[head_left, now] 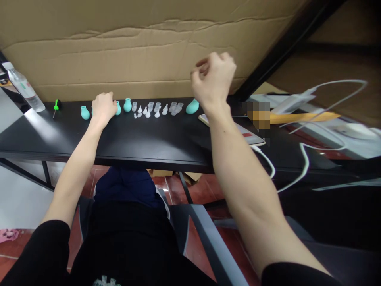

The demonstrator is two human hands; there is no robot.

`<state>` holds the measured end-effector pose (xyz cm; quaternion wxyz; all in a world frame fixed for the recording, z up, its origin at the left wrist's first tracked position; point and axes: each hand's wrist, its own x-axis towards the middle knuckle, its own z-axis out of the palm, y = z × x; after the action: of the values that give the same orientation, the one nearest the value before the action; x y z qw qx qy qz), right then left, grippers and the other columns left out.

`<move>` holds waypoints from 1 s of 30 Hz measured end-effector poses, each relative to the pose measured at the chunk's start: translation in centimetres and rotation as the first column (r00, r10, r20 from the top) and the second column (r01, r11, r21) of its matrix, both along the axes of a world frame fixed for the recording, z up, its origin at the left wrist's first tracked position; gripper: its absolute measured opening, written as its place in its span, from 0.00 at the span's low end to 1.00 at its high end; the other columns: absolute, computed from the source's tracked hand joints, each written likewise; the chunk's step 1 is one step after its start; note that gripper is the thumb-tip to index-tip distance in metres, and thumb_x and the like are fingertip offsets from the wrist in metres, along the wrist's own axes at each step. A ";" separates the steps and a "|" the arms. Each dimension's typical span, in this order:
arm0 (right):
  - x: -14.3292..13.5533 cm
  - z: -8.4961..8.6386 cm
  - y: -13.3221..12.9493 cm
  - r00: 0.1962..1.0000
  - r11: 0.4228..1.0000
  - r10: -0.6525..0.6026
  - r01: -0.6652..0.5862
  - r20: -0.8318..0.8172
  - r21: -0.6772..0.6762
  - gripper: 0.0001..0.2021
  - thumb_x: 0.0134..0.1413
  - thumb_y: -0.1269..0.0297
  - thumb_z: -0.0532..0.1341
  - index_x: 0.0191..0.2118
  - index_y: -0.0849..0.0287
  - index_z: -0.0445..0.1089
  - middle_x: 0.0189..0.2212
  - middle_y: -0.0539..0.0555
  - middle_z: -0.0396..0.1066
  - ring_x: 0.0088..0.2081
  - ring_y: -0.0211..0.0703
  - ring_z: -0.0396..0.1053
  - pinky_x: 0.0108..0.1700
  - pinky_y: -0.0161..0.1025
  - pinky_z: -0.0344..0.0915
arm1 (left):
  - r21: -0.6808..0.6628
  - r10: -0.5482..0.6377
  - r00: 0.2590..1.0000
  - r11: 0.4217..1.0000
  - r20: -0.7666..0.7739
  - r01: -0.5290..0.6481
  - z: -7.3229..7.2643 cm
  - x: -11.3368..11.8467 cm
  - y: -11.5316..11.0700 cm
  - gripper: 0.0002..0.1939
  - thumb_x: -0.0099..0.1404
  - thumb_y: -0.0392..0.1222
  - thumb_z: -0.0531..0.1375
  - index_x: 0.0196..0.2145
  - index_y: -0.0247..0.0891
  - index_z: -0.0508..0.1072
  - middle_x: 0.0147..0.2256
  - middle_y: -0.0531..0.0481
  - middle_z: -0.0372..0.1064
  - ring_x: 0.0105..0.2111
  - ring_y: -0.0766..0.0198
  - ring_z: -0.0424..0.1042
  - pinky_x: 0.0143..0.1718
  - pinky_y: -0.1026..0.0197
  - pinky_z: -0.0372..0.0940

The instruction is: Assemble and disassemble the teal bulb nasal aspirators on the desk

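Note:
My left hand [104, 108] rests at the back of the black table among teal rubber bulbs. One teal bulb [85, 113] is left of it, another [118, 108] shows against its thumb side, and a third bulb [127, 105] stands just right. Its fingers bend down on the far side, and their tips are hidden. My right hand [214, 77] is raised above the table with fingers curled in; whether anything is inside is hidden. Below it lies a larger-looking teal bulb [192, 107]. Small clear cups [173, 107] and translucent nozzle-like pieces [148, 113] are spread between the hands.
A water bottle [25, 88] and a green-handled screwdriver [56, 106] are at the left. A tablet-like device [253, 139] with a white cable [303, 163] lies right, under my forearm. Cardboard [133, 59] stands behind the black table [143, 139]; a slanted black frame bar rises at right.

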<state>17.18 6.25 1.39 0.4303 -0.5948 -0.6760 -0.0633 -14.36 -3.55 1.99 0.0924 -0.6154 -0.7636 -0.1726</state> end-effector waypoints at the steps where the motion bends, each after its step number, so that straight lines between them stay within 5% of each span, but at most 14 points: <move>1: -0.5 0.0 -0.1 0.994 0.995 0.103 -0.103 0.043 0.008 0.17 0.76 0.75 0.60 0.61 0.66 0.82 0.57 0.73 0.84 0.66 0.65 0.77 0.74 0.57 0.69 | -0.017 -0.001 1.000 1.000 -0.004 0.001 0.2 0.2 -0.2 0.24 0.85 0.40 0.57 0.70 0.37 0.82 0.71 0.29 0.81 0.74 0.34 0.78 0.77 0.35 0.72; 6: -3.6 -2.6 0.0 0.798 0.849 0.526 -0.509 0.293 -0.138 0.12 0.77 0.63 0.64 0.54 0.55 0.86 0.51 0.67 0.85 0.59 0.69 0.80 0.69 0.65 0.74 | -0.045 -0.029 1.000 0.999 -0.002 0.029 0.0 -0.4 0.2 0.24 0.82 0.38 0.59 0.70 0.41 0.83 0.67 0.31 0.83 0.72 0.34 0.81 0.75 0.33 0.75; 10: -5.4 -5.1 1.2 0.705 0.801 0.592 -0.565 0.390 -0.196 0.13 0.74 0.62 0.65 0.52 0.56 0.88 0.51 0.67 0.86 0.58 0.71 0.80 0.65 0.66 0.76 | -0.036 -0.034 0.998 0.999 -0.045 0.032 -0.3 -0.3 0.5 0.25 0.81 0.36 0.59 0.71 0.40 0.81 0.68 0.30 0.82 0.73 0.33 0.79 0.77 0.29 0.70; 15: -5.7 -5.6 1.8 0.656 0.781 0.621 -0.562 0.429 -0.272 0.14 0.70 0.68 0.65 0.53 0.58 0.89 0.51 0.68 0.89 0.56 0.71 0.82 0.65 0.66 0.76 | 0.037 -0.112 0.990 0.993 -0.092 0.115 -0.7 -0.3 0.6 0.26 0.83 0.36 0.60 0.74 0.40 0.78 0.71 0.29 0.80 0.77 0.32 0.74 0.85 0.21 0.56; 23: -5.0 -4.2 0.7 0.753 0.788 0.615 -0.579 0.234 -0.210 0.09 0.72 0.65 0.66 0.48 0.54 0.87 0.46 0.62 0.90 0.48 0.65 0.86 0.61 0.63 0.79 | 0.129 -0.271 0.947 0.947 -0.172 0.294 -1.7 -0.8 1.9 0.20 0.84 0.36 0.59 0.67 0.39 0.82 0.69 0.30 0.80 0.75 0.34 0.74 0.83 0.27 0.61; 27: -4.5 -4.2 0.8 0.820 0.830 0.554 -0.530 0.145 -0.171 0.10 0.77 0.63 0.64 0.51 0.54 0.84 0.45 0.64 0.90 0.48 0.66 0.87 0.63 0.63 0.81 | 0.039 -0.500 0.822 0.848 -0.273 0.528 -3.1 1.5 2.6 0.20 0.87 0.37 0.57 0.65 0.37 0.85 0.64 0.30 0.83 0.73 0.35 0.77 0.75 0.34 0.70; 30: -4.4 -4.3 0.9 0.823 0.830 0.554 -0.535 0.123 -0.158 0.11 0.81 0.60 0.63 0.53 0.54 0.83 0.45 0.64 0.91 0.49 0.67 0.88 0.65 0.65 0.81 | -0.039 -0.575 0.752 0.802 -0.322 0.596 -4.7 3.3 3.3 0.21 0.88 0.36 0.55 0.62 0.36 0.88 0.61 0.30 0.84 0.70 0.36 0.79 0.73 0.35 0.71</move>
<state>12.79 7.15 -2.91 0.3381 -0.3934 -0.8533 0.0532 -11.08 -0.23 -2.68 0.1758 -0.8395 -0.5009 -0.1162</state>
